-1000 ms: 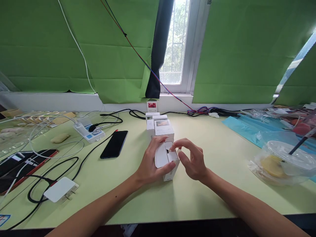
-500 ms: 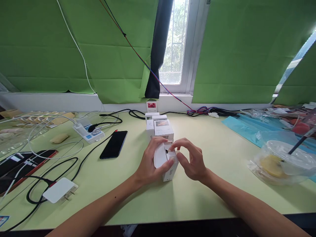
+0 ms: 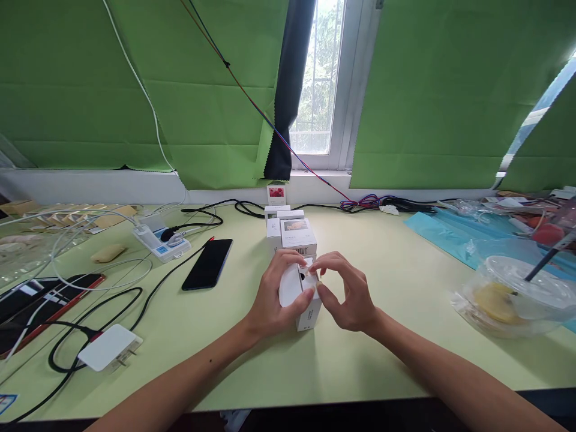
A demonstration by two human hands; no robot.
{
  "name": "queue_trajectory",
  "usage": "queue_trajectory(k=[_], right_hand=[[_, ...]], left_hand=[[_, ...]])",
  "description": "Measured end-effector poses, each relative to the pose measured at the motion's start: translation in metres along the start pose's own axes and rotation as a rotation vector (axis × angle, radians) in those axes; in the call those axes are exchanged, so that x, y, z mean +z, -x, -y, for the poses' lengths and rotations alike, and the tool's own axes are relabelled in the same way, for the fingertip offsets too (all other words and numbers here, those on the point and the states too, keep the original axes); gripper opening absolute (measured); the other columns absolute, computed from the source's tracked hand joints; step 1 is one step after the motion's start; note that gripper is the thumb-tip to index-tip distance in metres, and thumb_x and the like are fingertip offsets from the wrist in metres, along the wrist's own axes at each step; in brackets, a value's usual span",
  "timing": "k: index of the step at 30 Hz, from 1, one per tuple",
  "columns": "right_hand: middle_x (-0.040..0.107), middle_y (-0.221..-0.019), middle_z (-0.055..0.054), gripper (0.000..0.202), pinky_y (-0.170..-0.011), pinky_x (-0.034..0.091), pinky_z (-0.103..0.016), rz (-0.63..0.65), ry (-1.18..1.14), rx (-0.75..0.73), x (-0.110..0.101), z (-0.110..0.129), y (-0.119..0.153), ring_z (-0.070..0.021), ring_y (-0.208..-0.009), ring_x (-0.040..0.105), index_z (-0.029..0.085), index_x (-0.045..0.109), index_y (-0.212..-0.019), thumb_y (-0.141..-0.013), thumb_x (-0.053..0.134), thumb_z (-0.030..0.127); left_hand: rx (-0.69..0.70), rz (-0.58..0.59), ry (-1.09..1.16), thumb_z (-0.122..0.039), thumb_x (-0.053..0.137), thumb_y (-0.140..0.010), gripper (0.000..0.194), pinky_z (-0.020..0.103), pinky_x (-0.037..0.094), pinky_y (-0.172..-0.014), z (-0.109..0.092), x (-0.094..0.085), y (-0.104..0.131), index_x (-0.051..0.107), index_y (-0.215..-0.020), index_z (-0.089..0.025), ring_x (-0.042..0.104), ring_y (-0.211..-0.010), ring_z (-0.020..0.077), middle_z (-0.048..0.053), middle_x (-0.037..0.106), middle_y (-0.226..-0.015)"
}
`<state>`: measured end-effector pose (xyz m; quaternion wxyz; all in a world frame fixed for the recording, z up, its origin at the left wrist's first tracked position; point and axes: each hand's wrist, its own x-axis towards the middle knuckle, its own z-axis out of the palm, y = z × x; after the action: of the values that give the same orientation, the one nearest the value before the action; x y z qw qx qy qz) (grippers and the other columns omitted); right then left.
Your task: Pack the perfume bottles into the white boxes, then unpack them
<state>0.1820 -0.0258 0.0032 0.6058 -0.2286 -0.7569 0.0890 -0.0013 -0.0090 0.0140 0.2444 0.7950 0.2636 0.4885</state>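
Observation:
A small white cardboard box [image 3: 308, 316] stands upright on the pale green table in front of me, its top end toward my fingers. My left hand [image 3: 279, 294] is wrapped round the box's left side, thumb across the front and fingers behind. A rounded white flap [image 3: 289, 284] shows inside that grip. At the box's top right edge is my right hand [image 3: 348, 292], with thumb and index finger curled in and touching the top. A small dark spot shows at the top between the hands. What the right fingertips pinch, if anything, is too small to make out.
More white boxes [image 3: 297, 235] stand in a row just behind. To the left lie a black phone [image 3: 207, 264], a power strip [image 3: 162, 240], a white charger [image 3: 110, 347] and looping cables. At right sit a bagged lidded cup [image 3: 517, 291] and blue sheeting [image 3: 450, 234].
My right thumb and fingers have shifted slightly left and closer to the box top. The left hand keeps its hold, and the box has barely moved.

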Motion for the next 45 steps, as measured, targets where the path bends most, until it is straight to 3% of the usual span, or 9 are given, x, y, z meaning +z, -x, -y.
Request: queue_trajectory(k=[9, 21, 27, 34, 45], right_hand=[[0.069, -0.102, -0.009, 0.038, -0.082, 0.055, -0.049, -0.023, 0.072, -0.015, -0.0002, -0.0002, -0.0017, -0.0274, -0.095, 0.062, 0.025, 0.059, -0.119, -0.084, 0.058, 0.011], [0.067, -0.101, -0.007, 0.038, -0.081, 0.053, -0.044, 0.022, 0.016, 0.084, -0.0007, 0.0007, -0.003, -0.0259, -0.096, 0.058, 0.025, 0.057, -0.118, -0.082, 0.058, 0.012], [0.068, -0.1, -0.007, 0.036, -0.082, 0.053, -0.044, 0.05, 0.021, 0.12, -0.0005, 0.0019, -0.0046, -0.0259, -0.097, 0.058, 0.025, 0.057, -0.117, -0.082, 0.056, 0.014], [0.068, -0.101, -0.007, 0.034, -0.083, 0.053, -0.044, 0.082, 0.0, 0.144, 0.0, 0.0014, -0.0034, -0.026, -0.097, 0.058, 0.025, 0.058, -0.114, -0.082, 0.056, 0.014], [0.066, -0.105, -0.008, 0.033, -0.086, 0.051, -0.044, 0.126, -0.068, 0.209, -0.0003, 0.0019, -0.0035, -0.026, -0.101, 0.056, 0.024, 0.059, -0.115, -0.083, 0.056, 0.016]], left_hand=[[-0.007, -0.001, -0.028, -0.03, 0.063, -0.086, 0.023, 0.045, 0.052, -0.094, -0.0008, 0.0005, 0.0005, 0.056, -0.107, -0.024, 0.059, -0.108, 0.0274, 0.007, 0.056, -0.112], [0.001, 0.0, -0.011, -0.031, 0.064, -0.086, 0.025, 0.045, 0.051, -0.094, 0.0012, -0.0004, 0.0007, 0.057, -0.109, -0.024, 0.059, -0.109, 0.0278, 0.007, 0.055, -0.113], [0.001, -0.018, -0.02, -0.043, 0.061, -0.09, 0.031, 0.047, 0.051, -0.095, 0.0004, -0.0022, 0.0015, 0.056, -0.115, -0.025, 0.057, -0.113, 0.0299, 0.009, 0.053, -0.118], [0.042, -0.052, -0.048, -0.066, 0.045, -0.095, 0.048, 0.049, 0.05, -0.096, 0.0013, -0.0063, 0.0019, 0.056, -0.118, -0.026, 0.053, -0.116, 0.0319, 0.01, 0.051, -0.117], [-0.023, -0.204, -0.031, -0.063, 0.034, -0.099, 0.046, 0.047, 0.049, -0.09, 0.0079, -0.0042, 0.0074, 0.06, -0.119, -0.03, 0.051, -0.109, 0.0303, 0.008, 0.05, -0.118]])
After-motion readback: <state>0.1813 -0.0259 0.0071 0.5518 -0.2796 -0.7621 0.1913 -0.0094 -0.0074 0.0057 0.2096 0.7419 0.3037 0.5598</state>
